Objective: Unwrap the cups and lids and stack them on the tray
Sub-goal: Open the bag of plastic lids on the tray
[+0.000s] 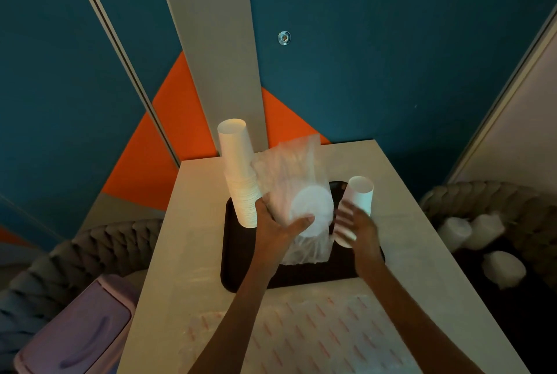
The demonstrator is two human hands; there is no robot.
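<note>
A black tray (313,275) lies on the pale table (187,223). At its left end stands a tall stack of white paper cups (239,176). A shorter cup stack (357,201) stands at its right end. My left hand (278,227) grips a clear plastic bag (289,168) over the tray's middle, with my thumb across the white lids (312,208) inside it. My right hand (357,227) is blurred, fingers spread, at the front of the short cup stack; I cannot tell whether it touches the stack.
A clear wrapper with red stripes (316,334) lies flat on the table's near end. A purple bin (78,331) stands low at the left. A braided basket (497,201) at the right holds more wrapped white packs (503,268). Blue and orange wall panels rise behind.
</note>
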